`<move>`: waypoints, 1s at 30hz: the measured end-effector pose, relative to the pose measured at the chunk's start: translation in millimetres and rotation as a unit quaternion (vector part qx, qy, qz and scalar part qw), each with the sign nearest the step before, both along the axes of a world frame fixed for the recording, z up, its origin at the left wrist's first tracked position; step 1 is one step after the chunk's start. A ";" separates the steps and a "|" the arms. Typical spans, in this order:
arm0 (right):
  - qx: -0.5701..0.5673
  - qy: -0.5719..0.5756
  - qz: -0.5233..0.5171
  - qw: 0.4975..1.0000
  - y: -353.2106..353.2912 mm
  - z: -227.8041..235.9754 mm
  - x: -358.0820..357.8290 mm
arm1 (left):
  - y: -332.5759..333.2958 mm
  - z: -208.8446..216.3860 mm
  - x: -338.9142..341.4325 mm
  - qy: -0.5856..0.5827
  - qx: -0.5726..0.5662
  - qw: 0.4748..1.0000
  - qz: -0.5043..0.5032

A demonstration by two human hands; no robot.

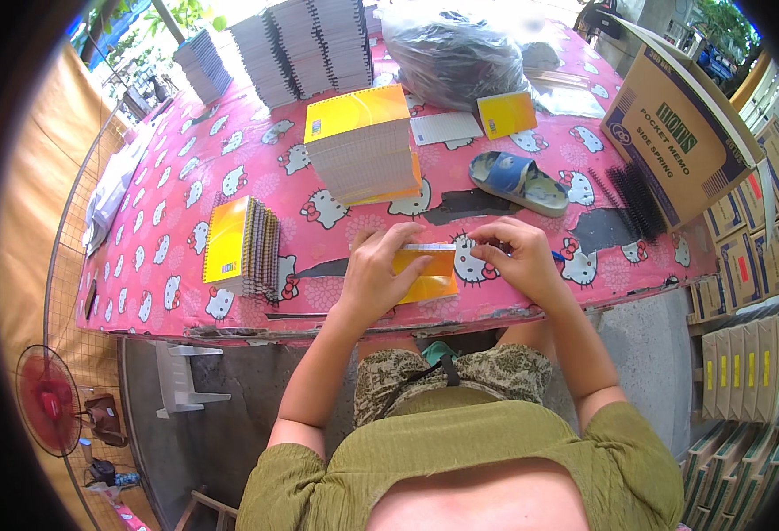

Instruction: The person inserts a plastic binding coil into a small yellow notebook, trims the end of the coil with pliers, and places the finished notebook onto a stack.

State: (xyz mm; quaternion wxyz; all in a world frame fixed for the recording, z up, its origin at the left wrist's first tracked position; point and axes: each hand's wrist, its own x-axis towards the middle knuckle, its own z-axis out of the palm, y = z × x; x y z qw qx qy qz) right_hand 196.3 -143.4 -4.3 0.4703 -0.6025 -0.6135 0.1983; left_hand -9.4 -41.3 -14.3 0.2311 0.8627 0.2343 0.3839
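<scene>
My left hand point(379, 268) grips a small yellow memo pad point(432, 287) close to the table's front edge, thumb lying across it and fingers behind. Just right of the pad, my right hand point(518, 257) is closed in a pinch at its upper right corner; whatever sits between those fingertips is too small to make out. A bit of something blue point(557, 256) shows beside that hand. Left of my hands stands a row of spiral-bound yellow memo pads point(230, 239). Beyond them rises a tall stack of yellow-covered pads point(358, 133) whose visible edges show no coil.
A blue patterned slipper point(519, 181) and a bunch of black spiral coils point(634, 199) lie to the right, before an open cardboard box point(672, 133). Farther back are stacked spiral notebooks point(305, 49), a plastic bag point(451, 57) and another yellow pad point(507, 115).
</scene>
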 end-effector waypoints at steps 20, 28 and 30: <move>-0.198 0.057 0.077 0.976 21.7 16.5 -2.6 | -22.1 -16.5 10.5 -0.008 0.040 0.985 0.167; 0.029 -0.156 0.003 0.987 15.6 1.1 -22.2 | -15.5 -17.7 6.2 -0.011 -0.033 0.990 0.133; 0.036 -0.167 -0.014 0.985 15.5 7.0 -31.1 | -14.3 -20.1 2.8 -0.002 -0.030 0.992 0.125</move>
